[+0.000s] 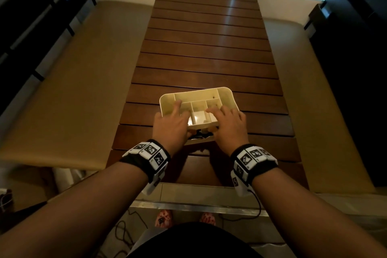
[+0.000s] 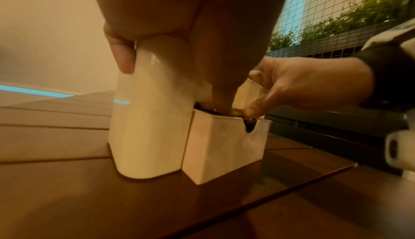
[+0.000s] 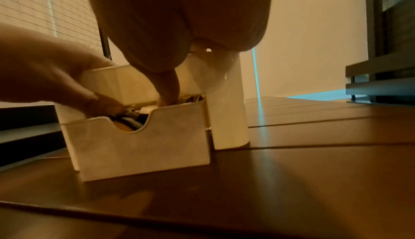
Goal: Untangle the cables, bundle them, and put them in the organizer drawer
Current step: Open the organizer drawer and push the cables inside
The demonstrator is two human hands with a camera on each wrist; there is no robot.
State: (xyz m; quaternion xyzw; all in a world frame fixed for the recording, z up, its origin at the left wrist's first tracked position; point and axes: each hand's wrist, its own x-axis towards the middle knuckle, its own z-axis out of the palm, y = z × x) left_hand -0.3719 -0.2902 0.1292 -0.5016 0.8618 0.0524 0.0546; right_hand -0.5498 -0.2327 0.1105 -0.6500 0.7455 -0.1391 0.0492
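A cream organizer (image 1: 222, 95) with open top compartments stands on the wooden table. Its drawer (image 3: 143, 145) is pulled out toward me, and dark and pale cables (image 3: 132, 124) lie inside it. My left hand (image 1: 172, 123) lies over the organizer's left top; one finger (image 2: 121, 56) hooks down its side and the thumb (image 2: 224, 92) reaches into the drawer (image 2: 224, 145). Over the right top, my right hand (image 1: 227, 123) curls its fingers across the rim. Its thumb (image 3: 168, 90) presses down on the cables. Most of the cable bundle is hidden by the drawer's front wall.
The slatted brown table (image 1: 205, 48) stretches far ahead. Beige benches (image 1: 73, 90) run along both sides, with dark shelving (image 1: 31, 16) beyond them. The table's near edge (image 1: 188, 186) lies just below my wrists. Black cords trail on the floor (image 1: 123, 234).
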